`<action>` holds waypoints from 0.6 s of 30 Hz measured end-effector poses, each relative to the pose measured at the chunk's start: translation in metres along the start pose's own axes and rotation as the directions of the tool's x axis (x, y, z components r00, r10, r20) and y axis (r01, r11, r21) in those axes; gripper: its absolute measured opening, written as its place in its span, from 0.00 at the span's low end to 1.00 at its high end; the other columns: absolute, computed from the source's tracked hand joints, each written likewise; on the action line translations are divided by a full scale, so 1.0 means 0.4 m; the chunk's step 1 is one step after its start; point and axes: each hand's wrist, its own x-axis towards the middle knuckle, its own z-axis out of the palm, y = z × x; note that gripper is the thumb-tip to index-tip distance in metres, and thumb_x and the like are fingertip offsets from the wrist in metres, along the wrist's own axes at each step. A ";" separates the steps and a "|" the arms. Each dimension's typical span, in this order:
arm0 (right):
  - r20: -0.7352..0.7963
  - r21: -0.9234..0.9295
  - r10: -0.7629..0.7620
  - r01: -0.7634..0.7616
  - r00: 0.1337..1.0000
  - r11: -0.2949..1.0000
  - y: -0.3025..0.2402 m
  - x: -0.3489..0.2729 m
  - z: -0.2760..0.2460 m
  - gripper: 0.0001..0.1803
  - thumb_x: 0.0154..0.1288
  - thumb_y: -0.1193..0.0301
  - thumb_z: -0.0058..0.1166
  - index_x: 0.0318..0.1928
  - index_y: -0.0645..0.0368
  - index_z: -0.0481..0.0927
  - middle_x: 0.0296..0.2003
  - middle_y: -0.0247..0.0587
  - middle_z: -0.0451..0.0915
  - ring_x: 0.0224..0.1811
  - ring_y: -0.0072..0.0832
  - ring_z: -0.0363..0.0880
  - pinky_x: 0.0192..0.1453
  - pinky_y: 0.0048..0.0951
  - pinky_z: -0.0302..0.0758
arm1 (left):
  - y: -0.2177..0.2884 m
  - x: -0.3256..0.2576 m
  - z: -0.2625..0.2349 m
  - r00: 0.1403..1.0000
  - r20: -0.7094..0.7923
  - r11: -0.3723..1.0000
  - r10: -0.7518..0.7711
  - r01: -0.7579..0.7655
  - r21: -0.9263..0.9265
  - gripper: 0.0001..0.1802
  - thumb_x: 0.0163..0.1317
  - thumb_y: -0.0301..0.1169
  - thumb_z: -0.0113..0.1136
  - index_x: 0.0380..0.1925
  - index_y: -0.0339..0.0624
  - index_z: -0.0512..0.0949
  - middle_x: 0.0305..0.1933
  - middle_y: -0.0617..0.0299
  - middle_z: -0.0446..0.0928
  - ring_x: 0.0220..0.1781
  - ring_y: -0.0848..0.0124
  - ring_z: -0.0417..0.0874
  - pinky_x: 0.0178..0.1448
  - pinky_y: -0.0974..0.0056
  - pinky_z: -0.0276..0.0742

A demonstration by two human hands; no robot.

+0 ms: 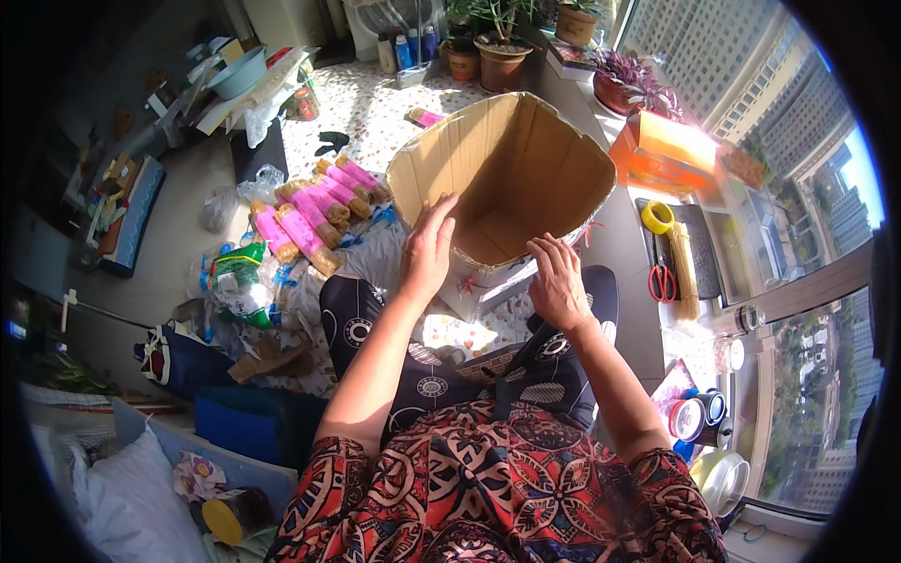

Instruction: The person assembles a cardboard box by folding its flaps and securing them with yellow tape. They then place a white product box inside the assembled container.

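Observation:
A tall, open cardboard box [502, 239], brown inside, stands just beyond my knees, its mouth tipped toward me. My left hand [430, 249] lies along its near left rim, fingers stretched out and nothing gripped. At the near right rim, my right hand [560, 286] has its fingers bent over the edge; the thumb is mostly hidden. The inner walls and part of the bottom show, with no contents visible there. Reddish string [589, 235] hangs at the box's right side. Left of it lie several bundles [305, 216] of thin brown sticks wrapped with pink paper.
On the right ledge are an orange box [662, 155], a yellow tape roll [657, 217], red-handled scissors [662, 281], a bundle of thin sticks [685, 272] and jars [687, 418]. Potted plants [502, 66] stand at the back. A green-and-white bag [242, 286] lies left.

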 end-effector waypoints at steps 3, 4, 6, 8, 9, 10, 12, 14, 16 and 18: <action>-0.032 0.096 -0.055 0.058 0.998 0.994 -0.080 -0.007 0.028 0.30 0.60 0.76 0.58 0.64 0.64 0.71 0.61 0.48 0.75 0.71 0.45 0.68 0.78 0.47 0.59 | -0.021 -0.006 -0.068 0.992 0.067 0.990 0.102 -0.108 0.091 0.16 0.70 0.25 0.57 0.57 0.39 0.79 0.60 0.50 0.81 0.67 0.54 0.79 0.79 0.48 0.65; -0.033 0.104 -0.077 0.080 0.996 0.991 -0.102 0.001 0.041 0.29 0.61 0.74 0.59 0.64 0.63 0.71 0.60 0.48 0.76 0.69 0.45 0.69 0.77 0.46 0.60 | -0.027 -0.014 -0.073 0.966 0.190 0.972 0.175 -0.200 0.120 0.17 0.68 0.24 0.60 0.57 0.40 0.80 0.60 0.51 0.81 0.68 0.55 0.78 0.79 0.48 0.65; -0.053 0.162 -0.040 0.048 0.998 0.986 -0.137 0.022 0.069 0.29 0.62 0.71 0.61 0.63 0.63 0.72 0.58 0.49 0.77 0.66 0.45 0.72 0.74 0.46 0.64 | -0.041 -0.032 -0.073 0.861 0.421 0.914 0.285 -0.376 0.151 0.21 0.62 0.24 0.66 0.56 0.40 0.80 0.61 0.52 0.81 0.70 0.56 0.77 0.79 0.48 0.64; -0.114 0.220 -0.034 0.059 0.993 0.974 -0.160 0.046 0.098 0.25 0.63 0.71 0.61 0.60 0.62 0.74 0.51 0.48 0.80 0.59 0.43 0.76 0.68 0.45 0.68 | -0.061 -0.036 -0.057 0.836 0.458 0.888 0.301 -0.422 0.186 0.19 0.54 0.23 0.71 0.48 0.39 0.84 0.56 0.53 0.83 0.68 0.58 0.78 0.78 0.47 0.67; -0.114 0.198 -0.026 0.049 0.993 0.979 -0.169 0.054 0.113 0.21 0.63 0.73 0.59 0.56 0.62 0.76 0.46 0.46 0.80 0.54 0.42 0.77 0.63 0.44 0.69 | -0.073 -0.032 -0.049 0.830 0.471 0.879 0.299 -0.431 0.202 0.17 0.54 0.23 0.71 0.46 0.39 0.84 0.55 0.54 0.84 0.68 0.58 0.79 0.77 0.47 0.68; -0.114 0.175 -0.018 0.038 0.993 0.984 -0.174 0.061 0.126 0.18 0.62 0.75 0.58 0.53 0.62 0.77 0.42 0.44 0.81 0.49 0.41 0.78 0.59 0.42 0.70 | -0.085 -0.027 -0.043 0.826 0.497 0.876 0.265 -0.422 0.233 0.16 0.53 0.22 0.71 0.44 0.38 0.85 0.53 0.54 0.84 0.67 0.58 0.79 0.77 0.47 0.68; -0.173 0.194 -0.023 0.057 0.985 0.979 -0.164 0.071 0.143 0.13 0.61 0.77 0.56 0.47 0.60 0.79 0.36 0.40 0.79 0.43 0.39 0.78 0.54 0.40 0.70 | -0.104 -0.019 -0.029 0.836 0.444 0.880 0.323 -0.438 0.185 0.11 0.53 0.23 0.70 0.39 0.38 0.85 0.44 0.56 0.86 0.59 0.57 0.84 0.72 0.51 0.74; -0.148 0.246 -0.021 0.057 0.989 0.968 -0.146 0.072 0.151 0.11 0.61 0.78 0.56 0.46 0.59 0.79 0.35 0.39 0.79 0.42 0.38 0.78 0.53 0.39 0.69 | -0.112 -0.015 -0.028 0.840 0.481 0.906 0.252 -0.379 0.188 0.11 0.54 0.24 0.70 0.38 0.39 0.84 0.41 0.55 0.86 0.54 0.56 0.86 0.67 0.53 0.78; -0.151 0.244 -0.045 0.082 0.987 0.966 -0.134 0.073 0.159 0.14 0.54 0.75 0.61 0.43 0.56 0.78 0.33 0.37 0.77 0.42 0.36 0.77 0.52 0.38 0.67 | -0.113 -0.009 -0.032 0.830 0.510 0.925 0.227 -0.347 0.153 0.07 0.56 0.27 0.69 0.35 0.40 0.83 0.36 0.56 0.85 0.45 0.54 0.86 0.53 0.54 0.81; -0.138 0.251 -0.076 0.109 0.987 0.962 -0.120 0.072 0.158 0.13 0.54 0.76 0.60 0.42 0.56 0.78 0.33 0.37 0.77 0.42 0.36 0.77 0.52 0.38 0.67 | -0.106 -0.006 -0.035 0.814 0.563 0.949 0.141 -0.273 0.158 0.06 0.57 0.28 0.69 0.34 0.41 0.82 0.35 0.56 0.85 0.42 0.54 0.86 0.48 0.54 0.81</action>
